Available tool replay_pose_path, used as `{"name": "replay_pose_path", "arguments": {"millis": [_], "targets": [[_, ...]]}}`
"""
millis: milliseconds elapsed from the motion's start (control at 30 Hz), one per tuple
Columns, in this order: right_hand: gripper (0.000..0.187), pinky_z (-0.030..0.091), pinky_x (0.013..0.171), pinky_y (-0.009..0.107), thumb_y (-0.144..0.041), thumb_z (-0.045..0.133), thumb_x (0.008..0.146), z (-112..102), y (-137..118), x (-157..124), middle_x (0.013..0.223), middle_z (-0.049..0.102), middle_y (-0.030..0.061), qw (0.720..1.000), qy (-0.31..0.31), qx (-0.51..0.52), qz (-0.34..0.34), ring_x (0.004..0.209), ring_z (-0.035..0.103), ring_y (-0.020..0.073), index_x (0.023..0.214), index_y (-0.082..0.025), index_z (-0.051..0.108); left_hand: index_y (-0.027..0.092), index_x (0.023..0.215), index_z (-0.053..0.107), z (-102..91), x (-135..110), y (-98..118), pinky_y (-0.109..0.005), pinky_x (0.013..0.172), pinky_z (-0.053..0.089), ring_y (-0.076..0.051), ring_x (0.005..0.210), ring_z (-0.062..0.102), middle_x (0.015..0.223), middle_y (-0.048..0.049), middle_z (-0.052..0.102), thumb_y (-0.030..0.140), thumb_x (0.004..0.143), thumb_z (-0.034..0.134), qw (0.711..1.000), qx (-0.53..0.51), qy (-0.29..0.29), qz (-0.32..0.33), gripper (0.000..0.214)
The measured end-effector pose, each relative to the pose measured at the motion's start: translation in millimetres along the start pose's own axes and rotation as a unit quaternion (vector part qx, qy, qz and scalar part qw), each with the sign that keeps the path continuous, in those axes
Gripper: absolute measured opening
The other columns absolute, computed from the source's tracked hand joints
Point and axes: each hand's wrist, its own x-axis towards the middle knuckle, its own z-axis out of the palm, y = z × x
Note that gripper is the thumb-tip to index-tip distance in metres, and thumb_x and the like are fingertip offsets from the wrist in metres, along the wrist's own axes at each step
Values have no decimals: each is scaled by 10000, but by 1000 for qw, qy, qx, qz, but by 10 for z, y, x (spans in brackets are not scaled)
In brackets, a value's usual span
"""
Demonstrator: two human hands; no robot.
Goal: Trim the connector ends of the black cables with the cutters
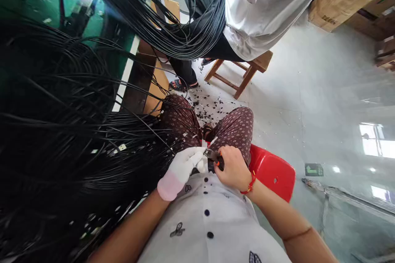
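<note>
My left hand (180, 167), in a white glove with a pink cuff, is closed in front of my waist. A thin black cable (163, 141) runs into it from the left. Bare and with a red cord bracelet at the wrist, my right hand (233, 166) grips small cutting pliers (211, 154) with black and orange handles. The pliers' jaws meet the fingertips of my left glove, beside a small white piece. Exactly what lies between the jaws is too small to make out.
Black cables (77, 131) are heaped on my left, beside a green-topped workbench (123, 45). A co-worker in a white shirt (262, 16) is ahead, near a wooden stool (243, 74) and a hanging cable bundle (185, 45). Black scraps litter the floor. My red stool (274, 170) shows at right.
</note>
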Motion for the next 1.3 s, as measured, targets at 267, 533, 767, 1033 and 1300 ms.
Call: {"name": "replay_pose_path", "arguments": {"millis": [267,533,767,1033,1300], "targets": [[157,330,685,315,-288,513,710,-8,-15,-28,778,542,56,1000,-3,1,5,749,467,205,801,-160,502,152,607,563,-21,5,-18,-234,666,408,-100,562,516,527,33,571,253,886,452,1000,22,-2,15,317],[97,315,626,295,-275,498,745,-19,8,-31,715,563,40,998,-33,-47,4,684,501,186,746,-178,503,158,597,545,13,-9,26,-243,623,431,-110,540,518,515,34,542,300,869,464,1000,21,6,-12,317],[68,296,579,283,-245,507,766,-38,10,-27,705,610,34,994,-81,-66,27,659,547,175,748,-182,525,156,680,623,27,-7,23,-237,605,444,-116,550,533,538,26,576,313,868,448,995,88,35,-15,301],[88,300,559,266,-257,514,791,-12,38,-23,692,623,33,996,-67,-40,39,646,566,166,747,-184,534,156,1036,614,-26,-39,-103,-263,716,483,-157,746,601,824,-24,663,351,815,549,986,147,80,10,302],[136,334,546,240,-257,500,801,-5,65,-20,634,580,18,997,-28,61,33,583,530,142,684,-187,488,174,704,598,-11,-15,-23,-273,681,472,-153,646,591,585,9,612,323,853,470,983,159,86,19,247]]}}
